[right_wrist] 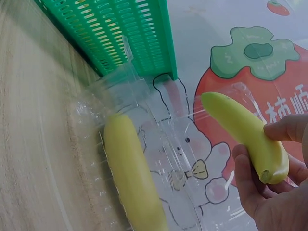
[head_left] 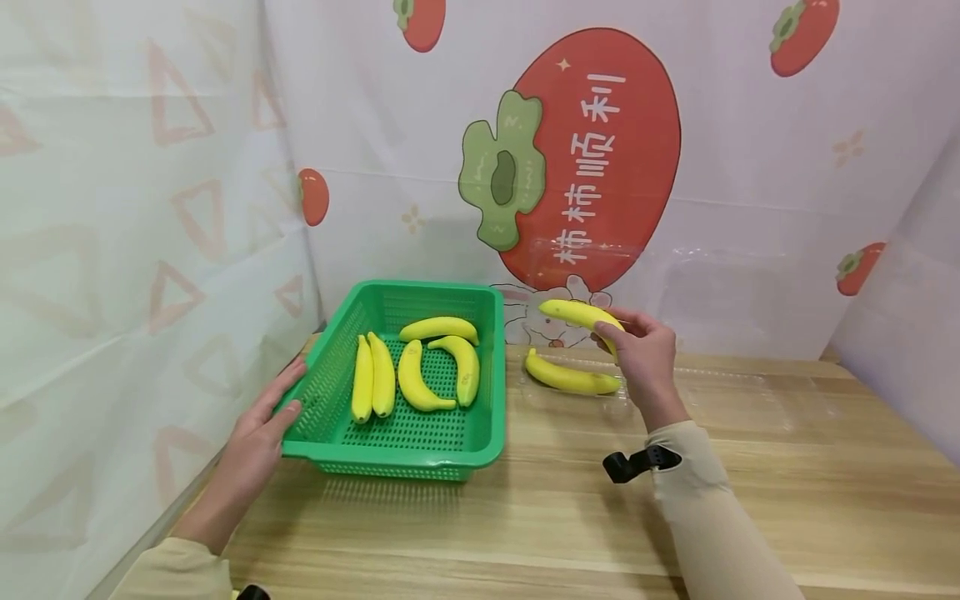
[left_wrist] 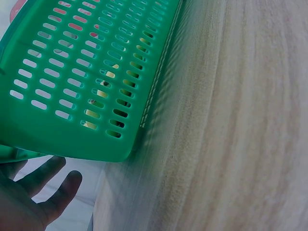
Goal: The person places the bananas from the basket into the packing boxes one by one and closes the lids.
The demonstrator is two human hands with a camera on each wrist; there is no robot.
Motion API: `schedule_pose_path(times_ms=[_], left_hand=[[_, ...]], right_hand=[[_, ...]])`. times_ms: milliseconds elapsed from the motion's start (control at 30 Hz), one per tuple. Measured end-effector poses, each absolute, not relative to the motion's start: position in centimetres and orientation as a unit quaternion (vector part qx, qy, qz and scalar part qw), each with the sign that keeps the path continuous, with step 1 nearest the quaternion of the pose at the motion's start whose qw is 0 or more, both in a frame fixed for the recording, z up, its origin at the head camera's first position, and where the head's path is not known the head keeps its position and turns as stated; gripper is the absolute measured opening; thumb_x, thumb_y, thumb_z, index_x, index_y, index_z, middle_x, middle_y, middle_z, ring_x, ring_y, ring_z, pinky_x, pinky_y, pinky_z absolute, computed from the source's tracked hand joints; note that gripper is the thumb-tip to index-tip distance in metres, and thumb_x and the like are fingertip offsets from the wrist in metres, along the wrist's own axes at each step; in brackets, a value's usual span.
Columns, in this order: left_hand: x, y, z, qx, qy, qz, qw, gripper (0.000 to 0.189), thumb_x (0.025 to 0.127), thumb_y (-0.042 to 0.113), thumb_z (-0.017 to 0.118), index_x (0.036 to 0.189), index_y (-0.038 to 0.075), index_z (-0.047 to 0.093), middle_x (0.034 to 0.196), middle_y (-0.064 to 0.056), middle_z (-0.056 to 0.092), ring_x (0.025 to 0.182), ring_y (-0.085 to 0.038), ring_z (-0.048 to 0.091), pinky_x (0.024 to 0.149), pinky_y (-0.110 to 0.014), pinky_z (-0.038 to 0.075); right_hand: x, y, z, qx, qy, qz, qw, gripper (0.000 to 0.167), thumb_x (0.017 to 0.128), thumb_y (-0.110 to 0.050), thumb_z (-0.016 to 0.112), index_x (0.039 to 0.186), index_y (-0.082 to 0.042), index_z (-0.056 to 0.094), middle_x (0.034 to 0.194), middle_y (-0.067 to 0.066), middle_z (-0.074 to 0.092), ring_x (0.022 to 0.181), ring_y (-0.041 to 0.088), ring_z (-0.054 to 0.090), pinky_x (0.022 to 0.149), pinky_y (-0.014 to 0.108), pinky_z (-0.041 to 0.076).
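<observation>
My right hand [head_left: 643,350] pinches a yellow banana [head_left: 577,313] between thumb and fingers, raised above a clear plastic container [head_left: 750,400]. A second banana [head_left: 570,377] lies in the container's left part, below that hand; the right wrist view shows this banana [right_wrist: 130,173] too. To the left stands a green plastic basket [head_left: 390,457] with slotted walls, holding several bananas [head_left: 383,377] on its bottom. My left hand [head_left: 255,433] rests at the basket's left rim. In the left wrist view, this hand's fingers [left_wrist: 72,185] look extended and spread beside the rim.
A wooden table [head_left: 555,525] carries the basket and the container. The container's transparent lid [head_left: 720,283] stands up at the back, against a white cloth [head_left: 360,100] printed with persimmons. Another pale cloth [head_left: 150,250] hangs close along the left side.
</observation>
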State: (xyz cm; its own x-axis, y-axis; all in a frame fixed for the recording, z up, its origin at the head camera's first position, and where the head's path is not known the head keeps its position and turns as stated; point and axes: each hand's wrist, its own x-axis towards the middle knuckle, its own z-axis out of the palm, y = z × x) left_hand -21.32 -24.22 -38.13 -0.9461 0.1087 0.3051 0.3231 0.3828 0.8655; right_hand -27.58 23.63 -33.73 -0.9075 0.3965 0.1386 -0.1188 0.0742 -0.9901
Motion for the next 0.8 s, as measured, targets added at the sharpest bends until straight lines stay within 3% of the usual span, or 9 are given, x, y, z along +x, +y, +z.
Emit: schedule_pose_path(times_ms=[267,567,800], left_hand=[[-21.4,-24.2,-38.1,-0.131,-0.824,-0.543,0.098,0.053,0.116,0.017,0.039,0.167,0.006,0.031,0.178,-0.016,0.018,0.164,-0.032,0.010,0.102,0.006,0.017],[-21.3,-24.1,-38.0,-0.133,-0.822,-0.545,0.098,0.053,0.116,0.019,0.039,0.167,0.006,0.031,0.178,-0.014,0.018,0.164,-0.029,0.011,0.103,0.006,0.018],[-21.5,-24.2,-38.2,-0.142,-0.816,-0.550,0.105,0.052,0.116,0.017,0.040,0.166,0.004,0.032,0.178,-0.013,0.021,0.164,-0.033,0.012,0.104,0.005,0.019]], right_hand=[[-27.5,24.3,-33.5,-0.105,-0.715,0.669,0.173,0.048,0.099,-0.015,0.076,0.142,0.000,0.064,0.122,0.003,0.063,0.093,0.008,0.073,0.086,0.020,0.061],[-27.8,24.4,-33.9,-0.109,-0.761,0.623,0.148,0.043,0.100,-0.011,0.073,0.140,0.001,0.065,0.127,0.013,0.063,0.089,0.010,0.074,0.084,0.021,0.062],[-27.8,24.1,-34.6,-0.121,-0.807,0.564,0.123,0.041,0.100,-0.014,0.073,0.139,-0.003,0.067,0.140,0.020,0.065,0.096,0.018,0.075,0.092,0.031,0.062]])
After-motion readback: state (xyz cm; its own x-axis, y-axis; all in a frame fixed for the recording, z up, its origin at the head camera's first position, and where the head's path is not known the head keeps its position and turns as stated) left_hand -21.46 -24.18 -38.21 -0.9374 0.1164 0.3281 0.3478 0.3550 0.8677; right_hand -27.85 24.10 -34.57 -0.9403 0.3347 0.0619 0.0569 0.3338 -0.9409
